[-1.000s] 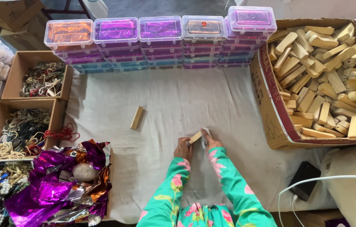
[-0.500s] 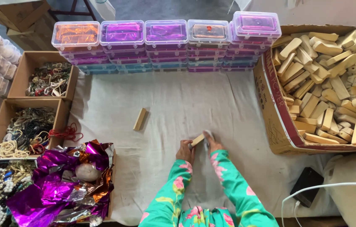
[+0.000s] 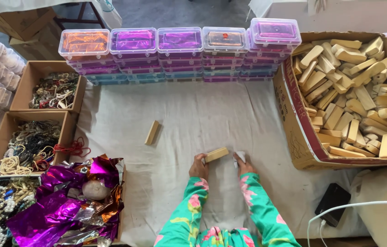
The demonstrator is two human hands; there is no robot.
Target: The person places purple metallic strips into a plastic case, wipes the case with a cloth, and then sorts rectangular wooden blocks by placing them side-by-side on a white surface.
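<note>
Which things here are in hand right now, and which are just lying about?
In hand:
left hand on wooden block
right hand with small pale scrap

Lying about:
loose wooden block
carton of blocks
stacked clear boxes
purple foil
black phone

At lower centre, the left hand (image 3: 199, 167) grips a wooden block (image 3: 216, 154) while the right hand (image 3: 244, 163) pinches a small white piece (image 3: 240, 157) above the cloth-covered table (image 3: 193, 114).

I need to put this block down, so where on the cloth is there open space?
Bare cloth lies between the lone wooden block, the row of plastic boxes and the carton of blocks. More lies right of the right hand, toward the black device. The left side is crowded: bead boxes and purple foil.
</note>
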